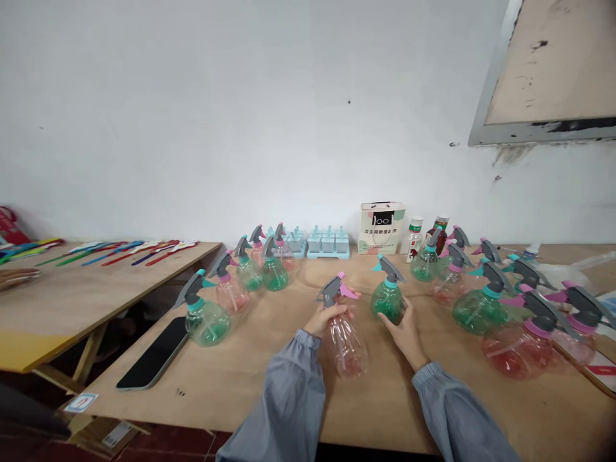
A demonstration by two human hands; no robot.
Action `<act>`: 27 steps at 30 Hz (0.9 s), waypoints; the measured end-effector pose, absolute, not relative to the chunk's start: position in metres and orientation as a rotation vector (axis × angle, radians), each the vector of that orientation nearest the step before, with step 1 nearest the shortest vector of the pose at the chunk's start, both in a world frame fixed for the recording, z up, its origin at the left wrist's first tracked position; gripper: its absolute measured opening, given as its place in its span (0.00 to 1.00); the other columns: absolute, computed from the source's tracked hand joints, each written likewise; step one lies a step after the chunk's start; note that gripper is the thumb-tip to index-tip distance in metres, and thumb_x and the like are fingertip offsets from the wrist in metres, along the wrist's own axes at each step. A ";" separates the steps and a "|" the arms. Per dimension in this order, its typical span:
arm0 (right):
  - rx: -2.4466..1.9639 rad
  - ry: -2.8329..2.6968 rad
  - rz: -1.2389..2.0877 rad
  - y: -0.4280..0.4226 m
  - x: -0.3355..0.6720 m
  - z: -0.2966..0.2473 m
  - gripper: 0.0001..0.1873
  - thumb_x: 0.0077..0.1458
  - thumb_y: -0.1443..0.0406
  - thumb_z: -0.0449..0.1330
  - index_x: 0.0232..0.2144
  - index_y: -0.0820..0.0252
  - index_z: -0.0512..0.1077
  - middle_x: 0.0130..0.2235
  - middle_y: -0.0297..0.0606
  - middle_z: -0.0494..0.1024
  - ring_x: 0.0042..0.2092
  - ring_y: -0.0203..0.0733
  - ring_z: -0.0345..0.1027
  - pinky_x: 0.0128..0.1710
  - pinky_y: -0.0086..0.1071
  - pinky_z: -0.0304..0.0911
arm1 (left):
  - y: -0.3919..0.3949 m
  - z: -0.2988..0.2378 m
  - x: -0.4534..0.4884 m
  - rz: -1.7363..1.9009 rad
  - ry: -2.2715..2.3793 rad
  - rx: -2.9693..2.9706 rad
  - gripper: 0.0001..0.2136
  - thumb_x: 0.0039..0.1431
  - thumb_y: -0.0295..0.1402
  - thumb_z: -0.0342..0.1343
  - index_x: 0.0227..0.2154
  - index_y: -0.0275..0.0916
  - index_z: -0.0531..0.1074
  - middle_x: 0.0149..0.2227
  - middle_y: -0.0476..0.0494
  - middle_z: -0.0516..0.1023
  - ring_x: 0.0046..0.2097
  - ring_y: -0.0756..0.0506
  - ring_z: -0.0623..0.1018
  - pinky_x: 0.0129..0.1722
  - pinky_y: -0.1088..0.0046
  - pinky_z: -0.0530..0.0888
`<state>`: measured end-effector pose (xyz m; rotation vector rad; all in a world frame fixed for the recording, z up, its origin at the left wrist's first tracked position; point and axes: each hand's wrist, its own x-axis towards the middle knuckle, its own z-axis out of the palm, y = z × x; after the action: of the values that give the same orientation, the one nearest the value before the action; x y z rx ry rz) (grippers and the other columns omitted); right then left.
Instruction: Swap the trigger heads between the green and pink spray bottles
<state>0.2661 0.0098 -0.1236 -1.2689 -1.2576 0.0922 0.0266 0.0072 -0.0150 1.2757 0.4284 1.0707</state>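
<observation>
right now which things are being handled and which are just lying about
In hand: pink spray bottle gripped by the left hand; green spray bottle touched by the right hand.
Lying about: phone, ice-pop moulds, paper bag.

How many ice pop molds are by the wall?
2 light-blue ice pop molds: one left of the paper bag, one behind the left spray bottles, partly hidden.
</observation>
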 end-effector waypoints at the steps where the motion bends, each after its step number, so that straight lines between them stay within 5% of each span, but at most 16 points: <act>1: -1.268 -1.250 0.108 0.010 0.266 -0.124 0.45 0.47 0.44 0.65 0.60 0.61 0.57 0.56 0.54 0.69 0.54 0.55 0.68 0.52 0.54 0.66 | 0.008 -0.017 0.027 1.062 0.436 1.274 0.23 0.40 0.43 0.67 0.39 0.37 0.75 0.41 0.39 0.81 0.28 0.49 0.76 0.40 0.64 0.74; 5: -1.270 -1.241 0.185 0.010 0.265 -0.124 0.46 0.46 0.44 0.66 0.59 0.61 0.57 0.56 0.55 0.69 0.53 0.55 0.69 0.52 0.54 0.66 | 0.011 -0.025 0.026 1.050 0.460 1.264 0.20 0.37 0.43 0.69 0.32 0.37 0.74 0.31 0.43 0.80 0.25 0.49 0.75 0.36 0.65 0.74; 11: -1.247 -1.238 0.202 0.009 0.265 -0.124 0.46 0.46 0.45 0.67 0.59 0.61 0.57 0.56 0.54 0.69 0.53 0.55 0.69 0.52 0.54 0.67 | 0.007 -0.019 0.028 1.160 0.392 1.261 0.22 0.41 0.41 0.67 0.41 0.38 0.76 0.41 0.39 0.81 0.29 0.48 0.76 0.41 0.63 0.75; 18: -1.257 -1.228 0.250 0.007 0.263 -0.121 0.46 0.45 0.45 0.67 0.59 0.61 0.57 0.56 0.56 0.68 0.55 0.57 0.67 0.54 0.55 0.65 | 0.002 -0.014 0.024 1.175 0.433 1.323 0.19 0.41 0.45 0.67 0.34 0.38 0.75 0.33 0.42 0.79 0.27 0.47 0.75 0.34 0.65 0.73; 23: -1.241 -1.216 0.299 0.007 0.262 -0.119 0.46 0.45 0.45 0.67 0.59 0.59 0.56 0.56 0.54 0.68 0.55 0.56 0.68 0.54 0.54 0.66 | -0.005 0.015 0.003 1.327 0.794 1.531 0.17 0.46 0.44 0.65 0.37 0.40 0.75 0.36 0.43 0.79 0.37 0.43 0.76 0.46 0.60 0.73; 27: -1.265 -1.244 0.261 0.004 0.262 -0.117 0.45 0.46 0.45 0.67 0.59 0.59 0.57 0.56 0.54 0.69 0.56 0.57 0.66 0.55 0.54 0.65 | 0.008 0.024 -0.042 1.614 1.231 1.575 0.14 0.43 0.44 0.64 0.26 0.39 0.72 0.25 0.49 0.73 0.30 0.47 0.71 0.35 0.69 0.72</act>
<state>0.2622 0.0039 -0.1165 -1.2648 -1.2438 0.2613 -0.0421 0.0079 0.0244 1.5750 1.2311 1.6136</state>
